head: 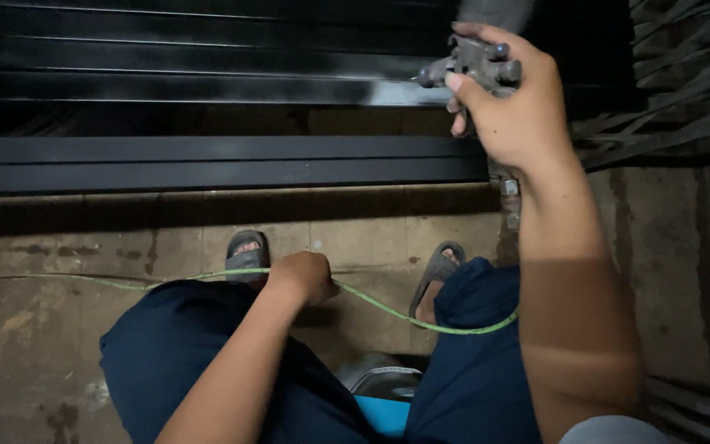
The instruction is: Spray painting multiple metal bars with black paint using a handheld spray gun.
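My right hand [509, 103] grips a grey metal spray gun [474, 64], its nozzle pointing left at glossy black metal bars [207, 78] that run across the upper view. A silvery wet patch shows on one bar just under the nozzle. Lower down, my left hand [304, 275] is closed around a thin green hose [396, 312]. The hose runs left along the floor and curves right toward the spray gun's base [509, 197]. I am seated, knees apart, in dark blue trousers.
A lower black beam [207, 164] lies between me and the sprayed bars. My feet in grey sandals [246, 253] rest on a stained concrete floor [34, 345]. A pile of dark metal strips [684, 74] sits at the upper right. A blue and grey seat [384, 395] is under me.
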